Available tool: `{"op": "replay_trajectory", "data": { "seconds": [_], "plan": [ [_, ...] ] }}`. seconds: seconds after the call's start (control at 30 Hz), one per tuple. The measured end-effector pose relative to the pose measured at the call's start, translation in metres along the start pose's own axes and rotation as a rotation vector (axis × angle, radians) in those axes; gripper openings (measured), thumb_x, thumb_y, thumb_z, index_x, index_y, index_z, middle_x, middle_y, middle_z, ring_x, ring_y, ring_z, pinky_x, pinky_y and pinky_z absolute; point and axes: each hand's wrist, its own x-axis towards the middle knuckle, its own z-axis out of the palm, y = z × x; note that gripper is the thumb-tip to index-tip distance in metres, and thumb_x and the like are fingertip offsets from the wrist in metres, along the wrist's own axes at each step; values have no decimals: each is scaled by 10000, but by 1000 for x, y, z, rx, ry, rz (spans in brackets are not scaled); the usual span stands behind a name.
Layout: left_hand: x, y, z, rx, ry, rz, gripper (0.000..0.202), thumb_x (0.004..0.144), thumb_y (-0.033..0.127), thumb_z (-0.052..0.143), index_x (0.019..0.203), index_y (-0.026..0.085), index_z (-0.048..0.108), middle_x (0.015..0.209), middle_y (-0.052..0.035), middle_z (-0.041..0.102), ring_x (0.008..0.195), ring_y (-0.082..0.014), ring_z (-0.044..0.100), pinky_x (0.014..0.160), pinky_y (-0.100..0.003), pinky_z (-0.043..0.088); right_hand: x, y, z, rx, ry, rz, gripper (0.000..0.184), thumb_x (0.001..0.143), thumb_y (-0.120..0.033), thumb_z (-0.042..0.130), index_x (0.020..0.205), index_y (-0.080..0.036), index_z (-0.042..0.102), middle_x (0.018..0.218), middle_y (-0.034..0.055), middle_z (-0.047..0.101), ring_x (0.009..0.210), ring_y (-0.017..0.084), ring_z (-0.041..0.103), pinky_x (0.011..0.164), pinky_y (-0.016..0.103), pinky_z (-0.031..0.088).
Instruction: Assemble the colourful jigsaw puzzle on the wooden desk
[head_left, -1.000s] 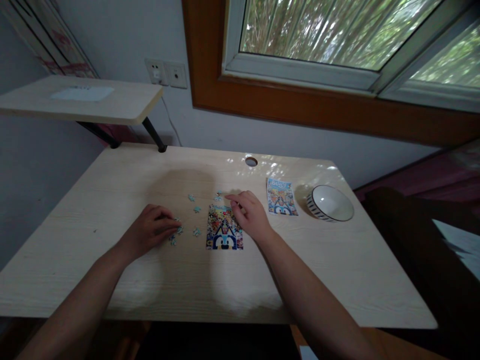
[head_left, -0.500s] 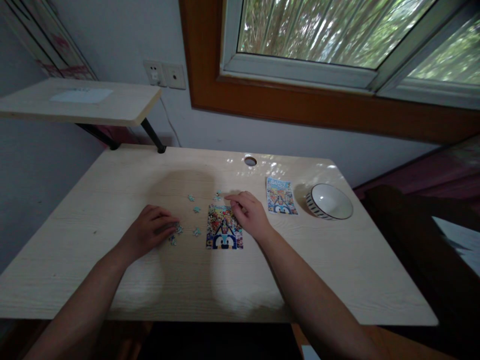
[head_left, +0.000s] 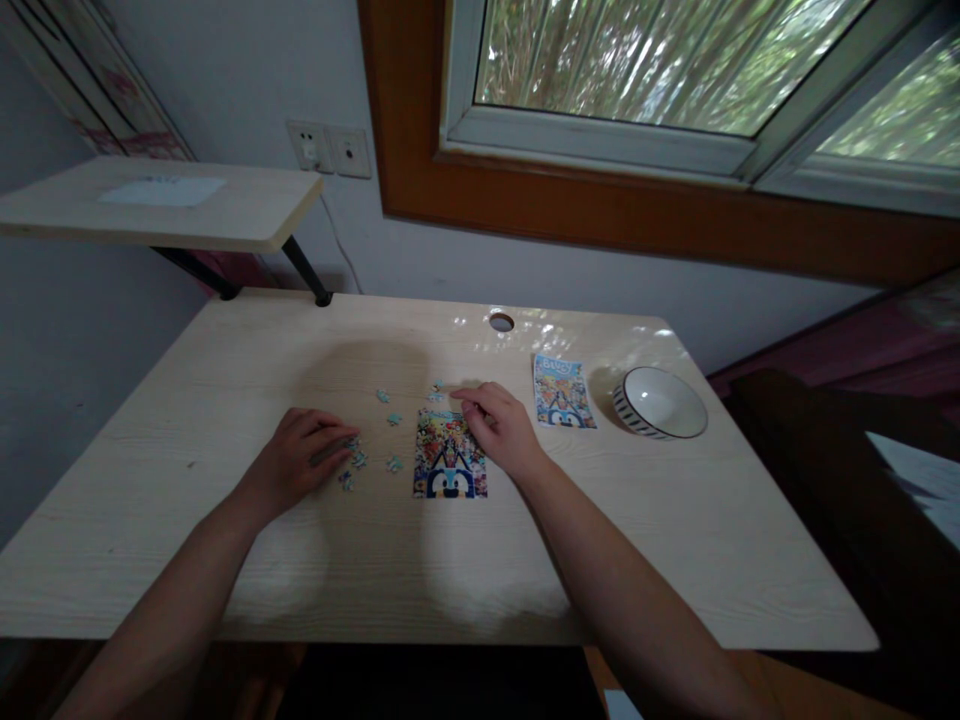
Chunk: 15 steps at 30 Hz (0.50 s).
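A partly assembled jigsaw puzzle point(head_left: 450, 465) lies flat on the desk, with a blue cartoon dog's face along its lower part. My right hand point(head_left: 501, 428) rests over its upper right edge, index finger stretched towards a small group of loose puzzle pieces point(head_left: 436, 391) just above it. To the left, the fingers of my left hand point(head_left: 311, 452) reach out, thumb apart, and their tips are at a cluster of loose pieces point(head_left: 358, 455). Single pieces lie between the hands, one of them a pale blue piece point(head_left: 394, 463). Nothing is visibly gripped in either hand.
A printed reference picture point(head_left: 564, 392) lies right of the puzzle, beside a white bowl point(head_left: 661, 403) with a striped outside. Behind them is a round cable hole point(head_left: 501, 322) in the desk point(head_left: 645, 560). A raised shelf point(head_left: 247, 215) overhangs the back left.
My left fingertips have shifted slightly, and more of the pieces beside them shows. My right hand and the puzzle stay practically in place.
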Motion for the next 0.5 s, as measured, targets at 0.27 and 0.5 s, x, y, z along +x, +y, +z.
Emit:
{"op": "replay_trajectory", "data": {
  "seconds": [0.27, 0.5],
  "plan": [
    [2, 4, -3, -8, 79, -25, 219, 1007, 318, 594, 1152, 247, 742, 1045, -63, 694, 992, -227, 609, 915, -407, 494, -1, 3, 0, 13, 44, 36, 270, 1002, -189, 502, 1159, -220, 719, 821, 35, 633, 790, 191, 591, 732, 332, 481],
    [1, 7, -4, 1, 115, -92, 237, 1006, 321, 558, 1125, 230, 741, 997, -63, 688, 950, -225, 612, 876, -389, 516, -2, 3, -4, -36, 224, 213, 260, 1002, -238, 517, 1141, -251, 736, 838, 27, 645, 761, 187, 594, 707, 333, 480]
  ]
}}
